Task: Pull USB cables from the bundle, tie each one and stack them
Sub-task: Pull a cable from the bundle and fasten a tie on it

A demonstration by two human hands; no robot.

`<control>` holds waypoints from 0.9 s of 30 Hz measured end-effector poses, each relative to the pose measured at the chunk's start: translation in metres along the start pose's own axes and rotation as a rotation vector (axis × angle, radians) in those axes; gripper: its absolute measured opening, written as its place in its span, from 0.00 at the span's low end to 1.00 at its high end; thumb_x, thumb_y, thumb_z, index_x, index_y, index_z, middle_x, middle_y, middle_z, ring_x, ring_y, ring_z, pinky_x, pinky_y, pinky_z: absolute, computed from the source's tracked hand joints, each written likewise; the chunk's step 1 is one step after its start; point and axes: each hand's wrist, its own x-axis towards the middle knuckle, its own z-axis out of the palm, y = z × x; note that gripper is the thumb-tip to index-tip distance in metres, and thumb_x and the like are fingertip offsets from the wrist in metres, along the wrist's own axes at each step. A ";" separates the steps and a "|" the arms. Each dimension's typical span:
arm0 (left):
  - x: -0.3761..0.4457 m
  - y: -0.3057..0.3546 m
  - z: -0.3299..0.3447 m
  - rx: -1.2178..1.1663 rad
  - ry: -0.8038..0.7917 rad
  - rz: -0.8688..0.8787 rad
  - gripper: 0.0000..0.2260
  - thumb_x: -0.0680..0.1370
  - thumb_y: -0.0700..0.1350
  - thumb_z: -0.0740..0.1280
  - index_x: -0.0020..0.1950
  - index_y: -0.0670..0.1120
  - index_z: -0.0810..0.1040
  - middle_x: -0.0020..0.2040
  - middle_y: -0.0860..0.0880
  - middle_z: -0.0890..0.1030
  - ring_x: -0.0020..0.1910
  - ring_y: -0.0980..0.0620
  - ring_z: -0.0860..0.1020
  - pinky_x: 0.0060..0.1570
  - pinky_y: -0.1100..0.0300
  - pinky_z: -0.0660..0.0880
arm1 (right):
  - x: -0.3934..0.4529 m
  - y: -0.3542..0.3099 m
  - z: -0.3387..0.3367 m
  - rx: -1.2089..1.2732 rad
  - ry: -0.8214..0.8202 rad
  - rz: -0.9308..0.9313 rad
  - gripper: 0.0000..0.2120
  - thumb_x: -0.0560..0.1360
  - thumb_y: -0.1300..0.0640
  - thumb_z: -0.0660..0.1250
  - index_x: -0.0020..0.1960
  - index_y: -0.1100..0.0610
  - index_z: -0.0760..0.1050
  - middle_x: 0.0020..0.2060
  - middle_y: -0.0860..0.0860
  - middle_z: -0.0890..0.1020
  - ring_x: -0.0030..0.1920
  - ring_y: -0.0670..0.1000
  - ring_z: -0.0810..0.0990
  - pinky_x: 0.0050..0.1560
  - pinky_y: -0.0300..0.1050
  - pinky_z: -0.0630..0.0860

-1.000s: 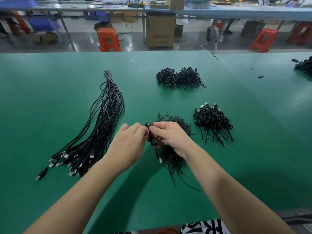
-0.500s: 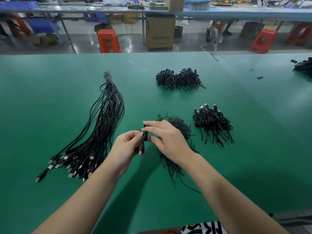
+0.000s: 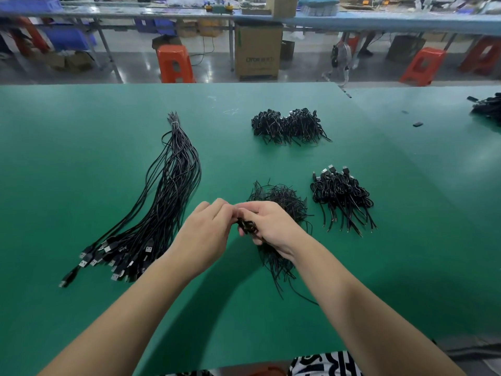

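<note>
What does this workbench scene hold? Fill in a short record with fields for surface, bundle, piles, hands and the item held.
surface: green table
bundle: long loose cables, left of the hands, plugs toward the person
piles: three tied stacks: far, right, near, partly behind the right hand
hands: left hand and right hand together above the table
held: coiled cable, gripped by both

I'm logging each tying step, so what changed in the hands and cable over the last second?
The coiled cable, upright between the fingertips half a second ago, now lies lower, tucked under the right hand. The left hand has closed in against it; both hands still hold the cable. The long bundle, the three tied piles and the green table are unchanged.
</note>
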 end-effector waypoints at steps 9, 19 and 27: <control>0.006 0.002 -0.005 -0.439 -0.037 -0.400 0.05 0.79 0.41 0.69 0.46 0.50 0.77 0.37 0.54 0.79 0.36 0.56 0.78 0.39 0.66 0.73 | 0.001 -0.001 -0.005 -0.275 0.115 -0.213 0.02 0.82 0.54 0.64 0.53 0.47 0.73 0.23 0.48 0.71 0.25 0.49 0.63 0.27 0.40 0.62; 0.004 0.004 -0.005 -0.657 -0.024 -0.639 0.07 0.79 0.40 0.68 0.43 0.49 0.79 0.29 0.55 0.81 0.23 0.58 0.75 0.24 0.68 0.65 | -0.005 0.002 -0.009 -0.297 0.029 -0.282 0.19 0.81 0.65 0.63 0.69 0.52 0.75 0.38 0.44 0.83 0.38 0.45 0.81 0.48 0.42 0.80; 0.006 0.004 -0.009 -0.831 -0.047 -0.714 0.08 0.80 0.36 0.66 0.42 0.43 0.80 0.25 0.48 0.77 0.22 0.54 0.72 0.24 0.65 0.69 | -0.004 -0.001 -0.016 -0.580 0.167 -0.509 0.11 0.76 0.62 0.72 0.57 0.54 0.85 0.46 0.45 0.79 0.41 0.39 0.76 0.44 0.28 0.68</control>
